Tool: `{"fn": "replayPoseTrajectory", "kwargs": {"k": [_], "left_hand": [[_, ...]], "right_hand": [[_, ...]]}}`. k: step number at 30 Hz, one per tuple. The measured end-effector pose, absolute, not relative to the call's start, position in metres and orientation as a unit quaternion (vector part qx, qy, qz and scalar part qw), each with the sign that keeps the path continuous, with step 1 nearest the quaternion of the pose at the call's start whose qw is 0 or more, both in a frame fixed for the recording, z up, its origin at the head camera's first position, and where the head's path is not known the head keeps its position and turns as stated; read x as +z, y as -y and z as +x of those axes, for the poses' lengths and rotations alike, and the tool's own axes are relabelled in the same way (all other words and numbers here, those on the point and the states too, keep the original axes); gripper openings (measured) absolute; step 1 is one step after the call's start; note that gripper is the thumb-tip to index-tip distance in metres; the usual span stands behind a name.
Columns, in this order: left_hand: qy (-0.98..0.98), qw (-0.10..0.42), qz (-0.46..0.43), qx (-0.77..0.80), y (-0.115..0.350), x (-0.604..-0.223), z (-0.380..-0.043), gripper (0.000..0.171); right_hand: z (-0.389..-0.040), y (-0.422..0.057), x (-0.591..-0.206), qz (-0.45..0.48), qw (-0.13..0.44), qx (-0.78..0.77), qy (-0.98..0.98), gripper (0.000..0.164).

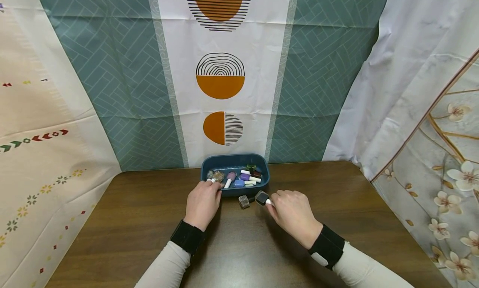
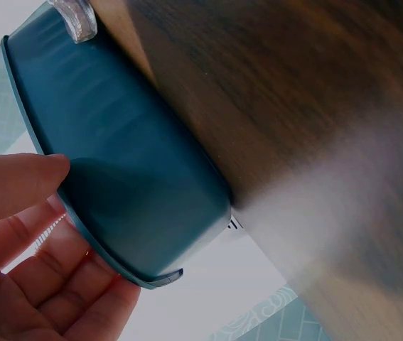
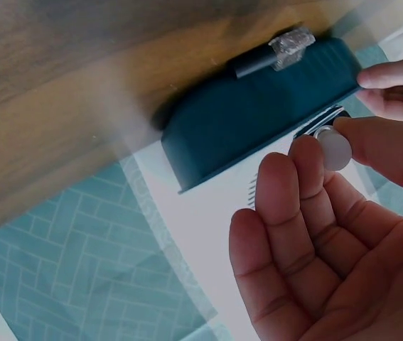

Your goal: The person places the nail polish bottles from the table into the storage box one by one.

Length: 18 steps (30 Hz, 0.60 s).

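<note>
A dark blue plastic bin (image 1: 235, 192) holds several nail polish bottles, among them a mauve one with a white cap (image 1: 228, 183) and a purple one (image 1: 244, 177). My left hand (image 1: 203, 202) grips the bin's near rim toward its left end, thumb (image 2: 34, 181) outside and fingers over the edge. Between thumb and fingertips my right hand (image 1: 293, 211) pinches the white cap (image 3: 335, 149) of a dark, square nail polish bottle (image 1: 261, 197), held just off the bin's near right corner. A glittery nail polish bottle with a black cap (image 1: 244, 202) lies on the table against the bin's front.
The brown wooden table (image 1: 149, 221) runs back to a hanging patterned cloth (image 1: 232, 125), and the bin stands close to it at the table's far edge. More draped fabric (image 1: 423, 155) hangs at the right side.
</note>
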<state>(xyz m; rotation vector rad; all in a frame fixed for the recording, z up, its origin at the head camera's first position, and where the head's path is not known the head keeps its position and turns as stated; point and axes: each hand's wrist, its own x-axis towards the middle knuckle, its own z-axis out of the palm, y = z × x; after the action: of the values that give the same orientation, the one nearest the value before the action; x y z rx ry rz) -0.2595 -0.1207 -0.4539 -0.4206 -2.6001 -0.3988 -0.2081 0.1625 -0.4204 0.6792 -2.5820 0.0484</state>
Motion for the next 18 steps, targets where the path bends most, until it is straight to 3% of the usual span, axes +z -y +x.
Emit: {"fn": "replayPoseTrajectory", "kwargs": {"k": [18], "left_hand": [[0.944, 0.248, -0.158, -0.148, 0.121, -0.456, -0.259, 0.011]], "right_hand": [[-0.240, -0.146, -0.407, 0.247, 0.284, 0.008, 0.926, 0.032]]}}
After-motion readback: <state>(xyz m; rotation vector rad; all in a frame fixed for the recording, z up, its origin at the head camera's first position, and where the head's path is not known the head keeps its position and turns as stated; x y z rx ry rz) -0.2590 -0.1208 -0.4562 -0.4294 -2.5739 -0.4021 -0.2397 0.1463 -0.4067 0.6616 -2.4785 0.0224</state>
